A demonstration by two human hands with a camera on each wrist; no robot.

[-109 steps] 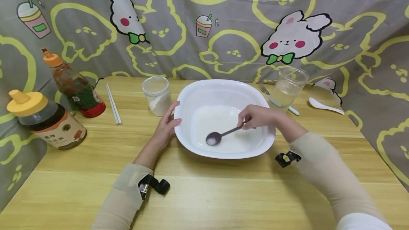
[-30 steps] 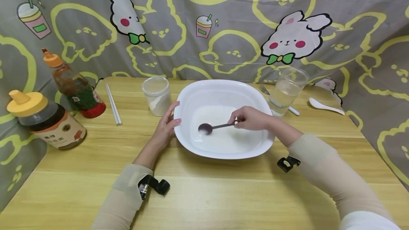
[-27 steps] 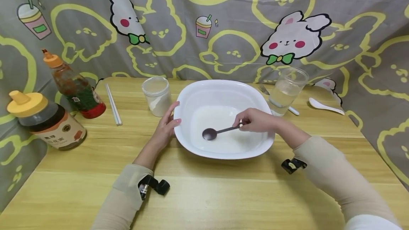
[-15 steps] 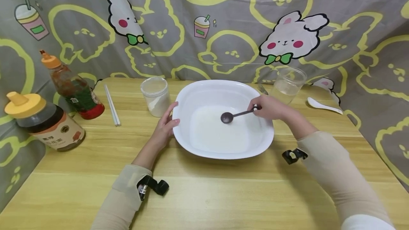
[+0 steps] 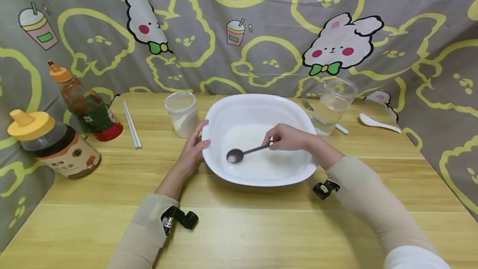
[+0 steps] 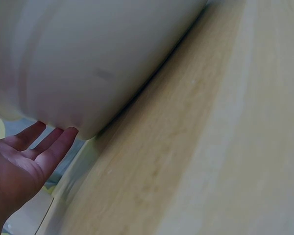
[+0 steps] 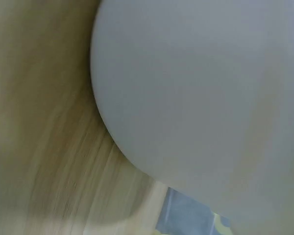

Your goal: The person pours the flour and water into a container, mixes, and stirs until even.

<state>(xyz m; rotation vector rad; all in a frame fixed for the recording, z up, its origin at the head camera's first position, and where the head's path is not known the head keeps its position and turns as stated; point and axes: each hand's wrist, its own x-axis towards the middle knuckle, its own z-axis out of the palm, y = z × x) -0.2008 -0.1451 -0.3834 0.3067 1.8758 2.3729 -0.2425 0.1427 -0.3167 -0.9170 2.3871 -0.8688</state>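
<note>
A white basin (image 5: 257, 179) stands on the wooden table with a white, milky liquid (image 5: 257, 169) in its bottom. At its left side, my left hand (image 5: 189, 152) grips the rim, thumb over the edge. The left wrist view shows the other fingers (image 6: 59, 147) against the basin's outer wall. Over the inside of the basin, my right hand (image 5: 287, 138) pinches the handle of a dark brown spoon (image 5: 235, 156). The spoon's bowl is in the liquid at the left front. In the right wrist view only the basin's outer side (image 7: 186, 98) shows, and the right hand is hidden.
A jar of white powder (image 5: 182, 115) stands behind the left hand. Chopsticks (image 5: 132, 125), a red sauce bottle (image 5: 89, 109) and a honey bottle (image 5: 59, 148) are farther left. A glass of water (image 5: 332, 109), a fork (image 5: 307, 103) and a white spoon (image 5: 379, 123) are right.
The right hand has swept the spoon around in the liquid, from the basin's middle back to its left front over the last half second. The left hand keeps its grip on the rim.
</note>
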